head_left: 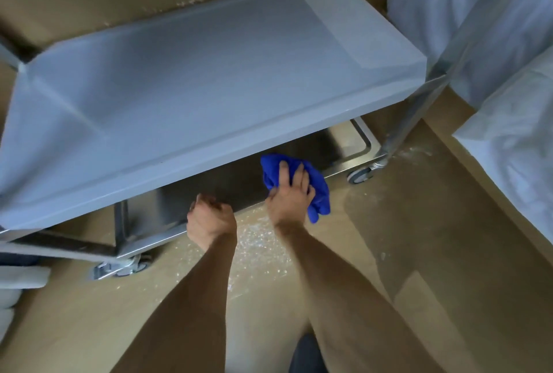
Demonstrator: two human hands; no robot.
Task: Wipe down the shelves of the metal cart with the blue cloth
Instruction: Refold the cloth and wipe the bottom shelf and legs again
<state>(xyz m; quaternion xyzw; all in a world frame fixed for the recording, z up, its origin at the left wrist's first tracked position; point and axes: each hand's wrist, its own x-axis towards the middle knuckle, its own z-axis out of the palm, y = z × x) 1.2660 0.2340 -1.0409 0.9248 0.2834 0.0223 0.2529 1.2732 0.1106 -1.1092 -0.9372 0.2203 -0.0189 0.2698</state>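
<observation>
A metal cart fills the upper view, its middle shelf (194, 73) grey and bare. Below it the bottom shelf (227, 181) shows as a dark steel strip. My right hand (291, 193) presses a crumpled blue cloth (317, 184) onto the front part of that bottom shelf, fingers spread over the cloth. My left hand (209, 220) is closed around the bottom shelf's front rim, a little left of the cloth. Most of the bottom shelf is hidden under the middle shelf.
The cart stands on castor wheels, one at front left (125, 268) and one at right (360, 176), on a brown floor (434, 253) with pale specks near my hands. White plastic-wrapped bundles (508, 163) stand close on the right. A steel upright (404, 130) rises at the right corner.
</observation>
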